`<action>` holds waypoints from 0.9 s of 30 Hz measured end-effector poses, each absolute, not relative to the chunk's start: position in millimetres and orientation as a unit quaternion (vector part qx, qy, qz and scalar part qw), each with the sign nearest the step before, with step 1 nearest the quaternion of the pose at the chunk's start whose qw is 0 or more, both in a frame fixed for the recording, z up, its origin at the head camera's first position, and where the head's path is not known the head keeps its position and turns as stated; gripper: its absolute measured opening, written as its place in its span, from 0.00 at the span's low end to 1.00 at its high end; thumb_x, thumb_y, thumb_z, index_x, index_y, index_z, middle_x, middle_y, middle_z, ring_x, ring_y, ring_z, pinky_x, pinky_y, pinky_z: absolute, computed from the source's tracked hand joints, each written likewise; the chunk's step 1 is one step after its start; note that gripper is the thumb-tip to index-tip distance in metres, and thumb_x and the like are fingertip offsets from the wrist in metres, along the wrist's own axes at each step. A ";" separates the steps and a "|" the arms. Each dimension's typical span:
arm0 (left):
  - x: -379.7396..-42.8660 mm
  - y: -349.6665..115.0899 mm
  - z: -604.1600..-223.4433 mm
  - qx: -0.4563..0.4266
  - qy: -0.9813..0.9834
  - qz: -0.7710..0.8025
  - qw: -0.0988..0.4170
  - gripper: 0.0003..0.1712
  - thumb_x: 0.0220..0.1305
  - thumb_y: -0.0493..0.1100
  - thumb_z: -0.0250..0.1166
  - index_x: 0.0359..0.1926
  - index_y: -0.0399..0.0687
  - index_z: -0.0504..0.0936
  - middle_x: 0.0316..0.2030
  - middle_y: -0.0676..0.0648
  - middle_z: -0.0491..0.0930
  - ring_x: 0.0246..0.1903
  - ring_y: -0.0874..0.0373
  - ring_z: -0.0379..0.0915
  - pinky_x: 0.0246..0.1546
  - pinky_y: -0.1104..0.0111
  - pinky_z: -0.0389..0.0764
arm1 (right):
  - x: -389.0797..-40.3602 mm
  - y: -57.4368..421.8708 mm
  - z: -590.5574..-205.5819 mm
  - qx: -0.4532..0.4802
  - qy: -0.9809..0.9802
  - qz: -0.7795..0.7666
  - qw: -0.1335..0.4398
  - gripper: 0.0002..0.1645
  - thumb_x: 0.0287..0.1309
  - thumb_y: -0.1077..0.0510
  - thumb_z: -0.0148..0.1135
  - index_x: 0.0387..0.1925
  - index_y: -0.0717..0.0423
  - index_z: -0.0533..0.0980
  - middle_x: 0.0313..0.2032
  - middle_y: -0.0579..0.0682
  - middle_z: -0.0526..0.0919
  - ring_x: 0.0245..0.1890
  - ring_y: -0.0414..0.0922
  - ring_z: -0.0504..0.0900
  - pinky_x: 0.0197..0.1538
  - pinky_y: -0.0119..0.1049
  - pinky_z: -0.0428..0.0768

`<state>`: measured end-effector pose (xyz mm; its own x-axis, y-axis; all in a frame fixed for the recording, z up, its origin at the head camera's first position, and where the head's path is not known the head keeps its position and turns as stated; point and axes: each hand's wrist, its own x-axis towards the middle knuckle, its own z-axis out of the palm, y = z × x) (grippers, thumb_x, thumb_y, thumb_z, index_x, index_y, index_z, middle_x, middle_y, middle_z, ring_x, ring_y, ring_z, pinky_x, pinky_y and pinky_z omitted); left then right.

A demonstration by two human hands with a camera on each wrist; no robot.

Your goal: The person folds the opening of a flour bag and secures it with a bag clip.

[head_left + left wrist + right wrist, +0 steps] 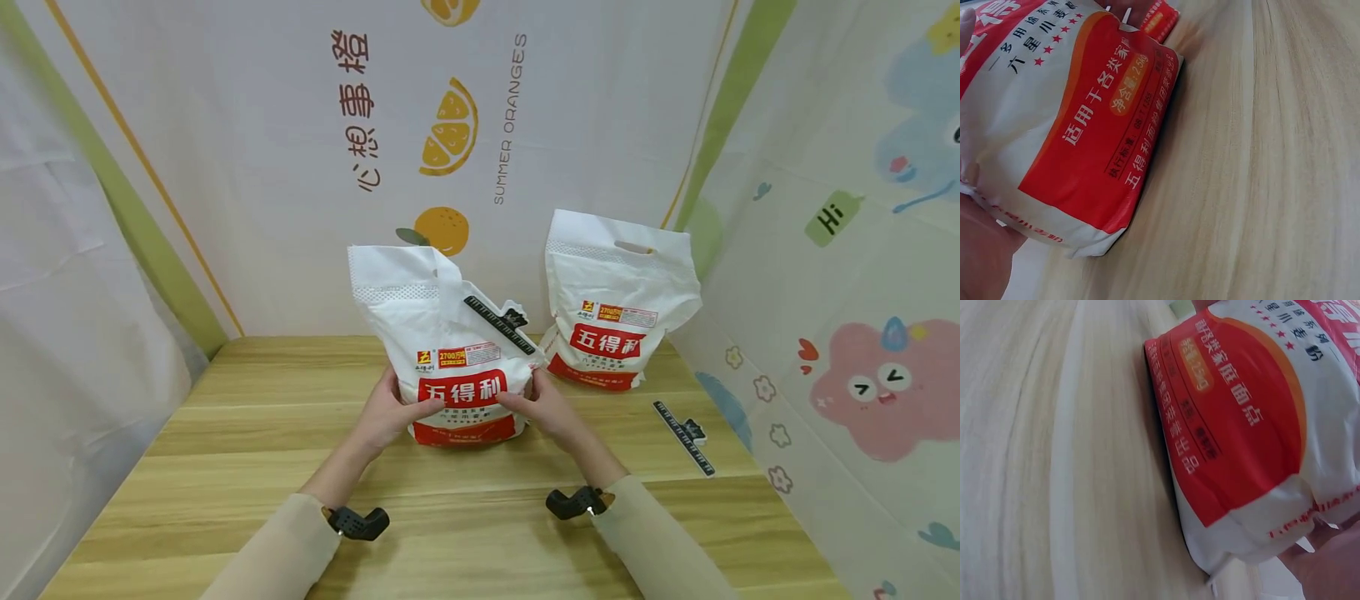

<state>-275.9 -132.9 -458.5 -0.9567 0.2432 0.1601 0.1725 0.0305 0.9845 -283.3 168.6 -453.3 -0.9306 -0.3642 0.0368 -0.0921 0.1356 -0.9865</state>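
A white and red flour bag (457,367) stands upright in the middle of the wooden table in the head view. My left hand (385,414) grips its left side, thumb across the front and fingers round the side. On the opposite side my right hand (552,406) holds it the same way. The bag's top right corner is folded down, and a black and white sealing clip (495,323) sits slantwise along that fold. In both wrist views the bag's red lower front (1094,125) shows close over the table, with part of each hand at its side.
A second flour bag (618,312) with a handle slot stands behind to the right, its top unfolded. Another black clip (684,439) lies on the table (247,467) near the right edge. Printed curtains (262,167) hang behind and at both sides.
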 end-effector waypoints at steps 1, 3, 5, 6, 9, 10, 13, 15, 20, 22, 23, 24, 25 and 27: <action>-275.8 -132.3 -459.0 0.140 0.720 0.679 0.024 0.46 0.65 0.39 0.79 0.78 0.52 0.65 0.70 0.41 0.79 0.65 0.47 0.81 0.65 0.58 0.85 | -283.4 167.2 -453.5 -0.151 0.744 -0.642 0.108 0.50 0.71 0.50 0.74 0.84 0.49 0.56 0.75 0.60 0.76 0.73 0.56 0.79 0.75 0.53 0.79; -275.8 -131.4 -459.8 0.135 0.725 0.675 0.022 0.46 0.65 0.40 0.80 0.78 0.51 0.65 0.70 0.40 0.79 0.65 0.46 0.81 0.66 0.56 0.84 | -283.1 164.4 -453.8 -0.143 0.740 -0.648 0.111 0.50 0.70 0.50 0.74 0.83 0.49 0.57 0.75 0.59 0.76 0.73 0.56 0.79 0.75 0.53 0.79; -275.9 -130.6 -460.6 0.131 0.729 0.672 0.020 0.46 0.64 0.40 0.80 0.78 0.51 0.66 0.70 0.40 0.79 0.66 0.45 0.81 0.66 0.54 0.84 | -283.1 161.9 -454.1 -0.137 0.737 -0.653 0.112 0.51 0.70 0.50 0.75 0.83 0.48 0.57 0.76 0.58 0.76 0.74 0.56 0.78 0.76 0.53 0.78; -275.9 -130.2 -460.9 0.130 0.731 0.670 0.020 0.46 0.64 0.40 0.80 0.77 0.52 0.66 0.70 0.40 0.79 0.66 0.45 0.81 0.67 0.54 0.84 | -283.3 160.9 -454.6 -0.136 0.736 -0.654 0.112 0.51 0.70 0.50 0.75 0.83 0.48 0.57 0.76 0.58 0.75 0.74 0.56 0.77 0.76 0.54 0.78; -276.3 -129.6 -461.9 0.127 0.737 0.664 0.019 0.45 0.64 0.40 0.80 0.77 0.52 0.67 0.69 0.40 0.80 0.65 0.45 0.81 0.67 0.52 0.84 | -283.9 158.8 -456.4 -0.135 0.733 -0.657 0.114 0.51 0.70 0.50 0.75 0.84 0.48 0.56 0.76 0.59 0.74 0.76 0.57 0.76 0.77 0.55 0.76; -276.4 -129.5 -462.0 0.126 0.739 0.662 0.020 0.46 0.64 0.41 0.81 0.77 0.52 0.67 0.69 0.40 0.80 0.65 0.45 0.81 0.68 0.52 0.84 | -283.9 158.5 -457.1 -0.134 0.734 -0.656 0.114 0.51 0.71 0.49 0.74 0.84 0.47 0.56 0.76 0.58 0.74 0.76 0.57 0.76 0.78 0.56 0.76; -276.1 -128.5 -461.6 0.128 0.741 0.659 0.020 0.46 0.65 0.42 0.81 0.77 0.51 0.66 0.70 0.40 0.80 0.66 0.45 0.81 0.69 0.51 0.83 | -284.6 157.9 -459.4 -0.133 0.736 -0.655 0.112 0.49 0.73 0.48 0.73 0.84 0.47 0.56 0.76 0.58 0.74 0.76 0.56 0.75 0.78 0.57 0.75; -276.1 -127.9 -461.4 0.128 0.741 0.658 0.021 0.46 0.65 0.42 0.81 0.77 0.51 0.66 0.69 0.40 0.80 0.66 0.46 0.81 0.69 0.51 0.83 | -283.8 157.3 -459.3 -0.134 0.737 -0.653 0.110 0.48 0.73 0.48 0.72 0.83 0.47 0.56 0.76 0.58 0.74 0.76 0.56 0.75 0.79 0.57 0.74; -276.6 -126.2 -462.0 0.125 0.745 0.655 0.014 0.45 0.65 0.44 0.81 0.76 0.55 0.67 0.68 0.43 0.81 0.65 0.47 0.81 0.67 0.52 0.84 | -280.6 156.1 -457.3 -0.137 0.739 -0.652 0.103 0.46 0.75 0.47 0.70 0.83 0.50 0.57 0.76 0.60 0.73 0.77 0.58 0.74 0.81 0.58 0.71; -277.0 -125.3 -462.4 0.123 0.746 0.654 0.011 0.44 0.65 0.44 0.81 0.76 0.56 0.67 0.68 0.44 0.81 0.65 0.47 0.81 0.66 0.52 0.84 | -279.9 156.0 -457.4 -0.133 0.741 -0.650 0.102 0.47 0.75 0.46 0.70 0.84 0.49 0.57 0.77 0.59 0.73 0.78 0.58 0.73 0.81 0.59 0.70; -277.1 -124.8 -462.4 0.123 0.747 0.653 0.010 0.44 0.65 0.44 0.81 0.76 0.57 0.67 0.68 0.44 0.81 0.65 0.47 0.81 0.66 0.52 0.85 | -279.9 156.0 -457.7 -0.130 0.743 -0.648 0.101 0.47 0.75 0.45 0.70 0.84 0.48 0.57 0.77 0.59 0.73 0.78 0.58 0.72 0.82 0.60 0.69; -277.1 -124.6 -462.5 0.123 0.748 0.652 0.009 0.44 0.66 0.44 0.81 0.76 0.57 0.67 0.68 0.44 0.81 0.65 0.46 0.81 0.66 0.51 0.85 | -279.9 156.0 -458.0 -0.127 0.745 -0.647 0.101 0.48 0.75 0.44 0.70 0.84 0.47 0.57 0.77 0.58 0.73 0.79 0.58 0.72 0.82 0.60 0.69; -277.8 -124.5 -463.1 0.120 0.748 0.653 0.010 0.44 0.65 0.44 0.81 0.76 0.58 0.67 0.68 0.45 0.81 0.65 0.46 0.81 0.67 0.50 0.84 | -280.0 155.9 -458.3 -0.125 0.747 -0.645 0.101 0.48 0.75 0.44 0.70 0.84 0.46 0.57 0.78 0.57 0.73 0.79 0.58 0.71 0.82 0.60 0.68; -277.5 -124.3 -463.3 0.118 0.752 0.648 0.009 0.44 0.66 0.45 0.81 0.76 0.58 0.67 0.68 0.45 0.81 0.65 0.45 0.81 0.67 0.49 0.84 | -279.8 155.7 -458.4 -0.120 0.747 -0.646 0.102 0.48 0.75 0.43 0.70 0.85 0.45 0.56 0.78 0.56 0.73 0.80 0.58 0.70 0.82 0.61 0.68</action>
